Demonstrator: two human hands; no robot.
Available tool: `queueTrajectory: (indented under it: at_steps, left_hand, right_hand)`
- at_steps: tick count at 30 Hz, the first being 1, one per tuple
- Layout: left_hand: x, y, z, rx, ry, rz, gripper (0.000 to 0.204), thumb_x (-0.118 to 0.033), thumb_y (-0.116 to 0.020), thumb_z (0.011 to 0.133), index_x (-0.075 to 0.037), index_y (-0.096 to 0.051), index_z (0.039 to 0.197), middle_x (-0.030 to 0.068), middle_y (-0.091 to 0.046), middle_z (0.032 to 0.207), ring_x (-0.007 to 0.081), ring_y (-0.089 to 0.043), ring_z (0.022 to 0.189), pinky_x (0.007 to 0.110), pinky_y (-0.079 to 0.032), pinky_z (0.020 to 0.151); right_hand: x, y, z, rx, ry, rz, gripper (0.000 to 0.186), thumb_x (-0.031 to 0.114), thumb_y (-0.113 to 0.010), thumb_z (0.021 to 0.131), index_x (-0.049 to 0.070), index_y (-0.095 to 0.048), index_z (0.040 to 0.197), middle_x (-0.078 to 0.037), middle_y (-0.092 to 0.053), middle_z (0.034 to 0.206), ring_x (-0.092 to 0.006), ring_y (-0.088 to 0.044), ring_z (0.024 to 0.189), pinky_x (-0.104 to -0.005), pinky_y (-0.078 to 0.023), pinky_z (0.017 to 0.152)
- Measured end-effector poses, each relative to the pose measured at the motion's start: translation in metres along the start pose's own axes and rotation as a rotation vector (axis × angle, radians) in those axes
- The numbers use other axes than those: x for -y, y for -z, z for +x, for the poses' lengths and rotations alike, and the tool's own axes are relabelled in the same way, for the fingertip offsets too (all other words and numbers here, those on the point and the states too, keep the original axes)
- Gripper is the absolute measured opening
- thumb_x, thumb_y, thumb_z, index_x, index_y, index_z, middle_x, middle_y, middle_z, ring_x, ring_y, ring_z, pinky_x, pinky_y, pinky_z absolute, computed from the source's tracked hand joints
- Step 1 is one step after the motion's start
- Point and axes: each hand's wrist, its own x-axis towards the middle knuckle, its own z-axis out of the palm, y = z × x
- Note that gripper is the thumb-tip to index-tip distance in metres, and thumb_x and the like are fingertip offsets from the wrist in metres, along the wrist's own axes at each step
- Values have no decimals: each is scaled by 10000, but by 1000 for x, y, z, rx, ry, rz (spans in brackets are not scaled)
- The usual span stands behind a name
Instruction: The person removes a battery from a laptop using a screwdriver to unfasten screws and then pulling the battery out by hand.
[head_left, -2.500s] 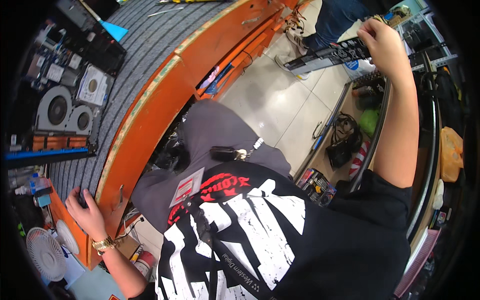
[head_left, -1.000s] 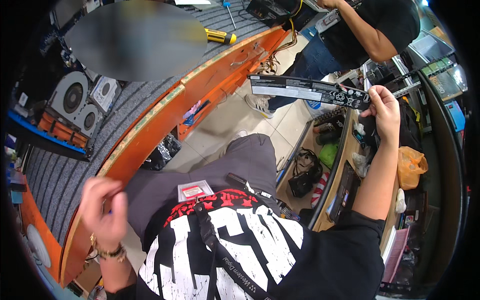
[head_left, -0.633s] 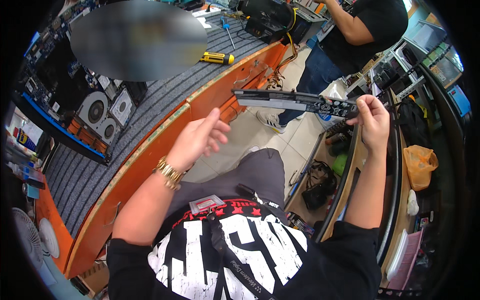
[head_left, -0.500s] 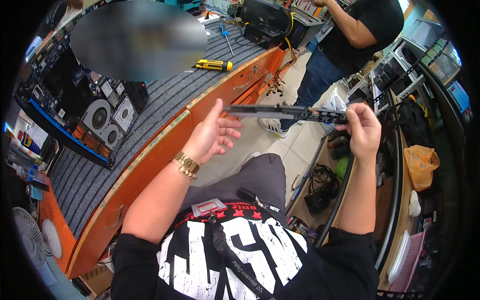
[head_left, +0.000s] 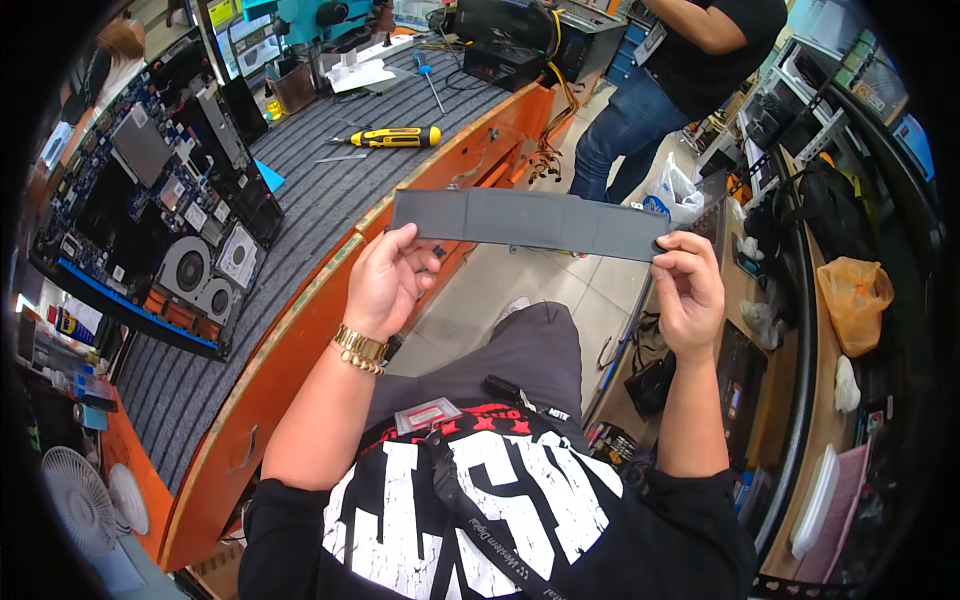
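A long, flat, dark grey laptop battery (head_left: 530, 220) is stretched level between my hands, out in front of me and past the bench's edge. Its broad face, divided into panels, is turned up toward me. My left hand (head_left: 385, 285) grips the left end, thumb on the near edge and fingers underneath. At the other end, my right hand (head_left: 688, 295) pinches the corner between thumb and fingers. On the bench to the left lies an opened laptop chassis (head_left: 150, 165), its circuit board, metal plates and round cooling fans (head_left: 187, 265) exposed.
Orange bench (head_left: 290, 390) with a striped grey mat curves along my left. On it are a yellow-black utility knife (head_left: 400, 137) and a blue-handled screwdriver (head_left: 428, 78). Another person (head_left: 640, 110) stands ahead. Shelves and an orange plastic bag (head_left: 855, 305) line the right.
The battery has turned from edge-on to showing its broad face. My left hand, formerly with fingers spread near its end, now grips it. The person ahead has shifted slightly.
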Motion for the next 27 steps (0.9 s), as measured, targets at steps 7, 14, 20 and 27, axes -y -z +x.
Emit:
queueTrajectory:
  at_steps: [7, 14, 20, 27]
  left_hand:
    - [-1, 4, -5, 101, -76, 60, 209, -239, -626, 1163, -59, -712, 1227, 108, -806, 1190, 162, -719, 847, 286, -533, 671]
    - [-2, -2, -11, 114, -108, 71, 188, -224, -628, 1167, -68, -721, 1215, 75, -802, 1169, 159, -730, 840, 280, -533, 663]
    - [-2, -9, -15, 126, -134, 50, 177, -218, -636, 1170, -66, -723, 1195, 55, -788, 1125, 165, -741, 837, 288, -542, 650]
    - [-1, -11, -16, 150, -160, 76, 178, -217, -648, 1170, -52, -716, 1182, 58, -784, 1126, 166, -740, 828, 284, -542, 637]
  right_hand:
    - [-12, -4, -8, -45, -39, 3, 152, -120, -768, 977, 0, -735, 1065, -137, -696, 1284, -207, -677, 1131, -316, -554, 902]
    - [-16, -3, -8, -53, -33, -17, 171, -148, -753, 965, -4, -725, 1052, -143, -688, 1308, -227, -679, 1164, -340, -565, 977]
    - [-20, -4, -10, -65, -57, 9, 168, -149, -746, 961, -2, -721, 1038, -146, -689, 1311, -239, -672, 1189, -353, -560, 997]
    - [-27, -5, -9, -63, -42, -59, 184, -154, -736, 930, 1, -720, 1026, -151, -685, 1317, -245, -669, 1201, -359, -552, 1018]
